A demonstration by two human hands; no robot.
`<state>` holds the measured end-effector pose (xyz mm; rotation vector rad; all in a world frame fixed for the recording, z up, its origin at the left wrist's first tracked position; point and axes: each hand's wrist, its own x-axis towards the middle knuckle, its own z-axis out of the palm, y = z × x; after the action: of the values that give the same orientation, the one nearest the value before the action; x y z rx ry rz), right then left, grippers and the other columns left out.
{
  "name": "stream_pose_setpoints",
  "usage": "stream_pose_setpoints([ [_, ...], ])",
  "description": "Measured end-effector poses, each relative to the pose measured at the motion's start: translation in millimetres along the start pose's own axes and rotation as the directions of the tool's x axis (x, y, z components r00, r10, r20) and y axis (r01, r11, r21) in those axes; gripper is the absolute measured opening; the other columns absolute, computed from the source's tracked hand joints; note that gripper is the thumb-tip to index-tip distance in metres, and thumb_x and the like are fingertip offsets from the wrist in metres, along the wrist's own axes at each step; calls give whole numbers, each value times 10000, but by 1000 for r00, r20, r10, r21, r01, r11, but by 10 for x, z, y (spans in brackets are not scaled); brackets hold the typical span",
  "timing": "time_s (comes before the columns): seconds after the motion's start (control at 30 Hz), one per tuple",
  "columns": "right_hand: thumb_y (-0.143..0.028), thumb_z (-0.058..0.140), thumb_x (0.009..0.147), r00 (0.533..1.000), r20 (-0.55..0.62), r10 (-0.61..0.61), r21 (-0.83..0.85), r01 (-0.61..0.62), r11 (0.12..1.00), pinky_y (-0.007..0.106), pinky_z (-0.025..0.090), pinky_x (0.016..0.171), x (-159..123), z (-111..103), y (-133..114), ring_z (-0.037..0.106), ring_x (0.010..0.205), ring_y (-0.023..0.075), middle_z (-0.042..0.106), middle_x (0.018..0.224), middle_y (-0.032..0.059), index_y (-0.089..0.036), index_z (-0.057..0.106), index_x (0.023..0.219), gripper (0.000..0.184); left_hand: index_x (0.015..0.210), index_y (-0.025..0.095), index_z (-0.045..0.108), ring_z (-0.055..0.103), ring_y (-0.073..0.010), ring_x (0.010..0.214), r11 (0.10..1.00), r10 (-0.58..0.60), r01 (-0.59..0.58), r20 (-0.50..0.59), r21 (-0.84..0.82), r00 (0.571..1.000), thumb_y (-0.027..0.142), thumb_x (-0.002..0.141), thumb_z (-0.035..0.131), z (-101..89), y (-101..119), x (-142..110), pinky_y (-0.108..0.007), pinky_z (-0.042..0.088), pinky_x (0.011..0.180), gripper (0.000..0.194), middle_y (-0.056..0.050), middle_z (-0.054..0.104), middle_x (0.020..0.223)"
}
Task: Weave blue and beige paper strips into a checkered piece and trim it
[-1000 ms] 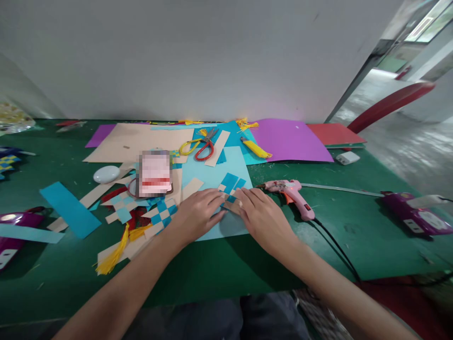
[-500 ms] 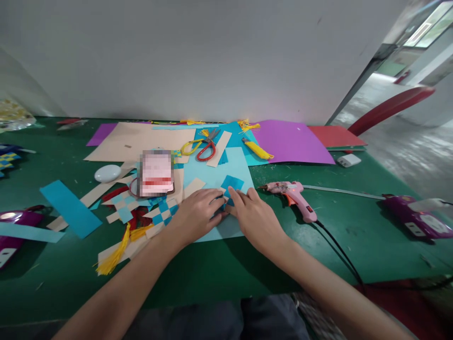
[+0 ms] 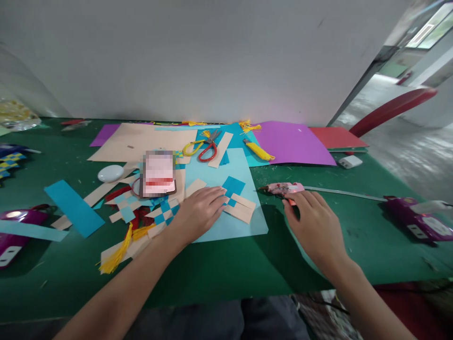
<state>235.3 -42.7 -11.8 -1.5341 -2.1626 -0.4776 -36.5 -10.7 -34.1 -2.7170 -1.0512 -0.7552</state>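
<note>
On a light blue paper sheet [image 3: 255, 222] lies a small woven piece of blue and beige paper strips [image 3: 239, 204]. My left hand [image 3: 198, 208] rests over the left side of this piece, fingers stretched out with the tips at its edge; the part beneath is hidden. To the right, my right hand [image 3: 314, 222] is closed around the handle of a pink hot glue gun [image 3: 283, 187], which lies with its nozzle toward the paper. A clear glue stick [image 3: 347, 192] extends from its back end.
Scissors [image 3: 208, 147], a yellow utility knife [image 3: 260, 150] and coloured paper sheets lie behind. Left are a phone [image 3: 159, 174], a white oval object [image 3: 110, 173], paper strips, woven pieces and yellow tassels [image 3: 118, 252]. Purple power strips [image 3: 410, 217] stand at both sides; a wall rises behind.
My right hand has left the woven paper and moved right onto the glue gun's handle. More of the woven piece's right side now shows. The left hand stays in place.
</note>
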Motion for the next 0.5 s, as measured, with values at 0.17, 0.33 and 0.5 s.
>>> stream_pose_setpoints([
  [0.17, -151, 488, 910, 962, 113, -248, 131, 233, 964, 368, 441, 764, -68, 48, -253, 542, 858, 226, 621, 892, 103, -90, 631, 1054, 212, 1047, 120, 642, 617, -238, 1032, 999, -34, 33, -37, -14, 999, 125, 923, 458, -28, -12, 20, -430, 524, 891, 222, -124, 685, 1071],
  [0.33, -133, 521, 885, 901, 230, -368, 173, 335, 926, 347, 430, 677, -44, 134, -553, 523, 799, 205, 592, 863, 70, -125, 564, 1224, 341, 965, 145, 659, 605, -220, 947, 995, 51, -49, 19, -89, 999, 126, 916, 466, -40, 1, 20, -393, 526, 830, 200, -94, 680, 968],
  [0.5, -152, 477, 917, 879, 280, -386, 164, 352, 922, 346, 425, 643, -50, 205, -595, 522, 803, 202, 581, 873, 64, -129, 557, 1227, 322, 981, 158, 662, 606, -219, 938, 994, 75, -70, 65, -82, 995, 120, 918, 450, -13, -5, 5, -395, 522, 827, 224, -82, 679, 955],
])
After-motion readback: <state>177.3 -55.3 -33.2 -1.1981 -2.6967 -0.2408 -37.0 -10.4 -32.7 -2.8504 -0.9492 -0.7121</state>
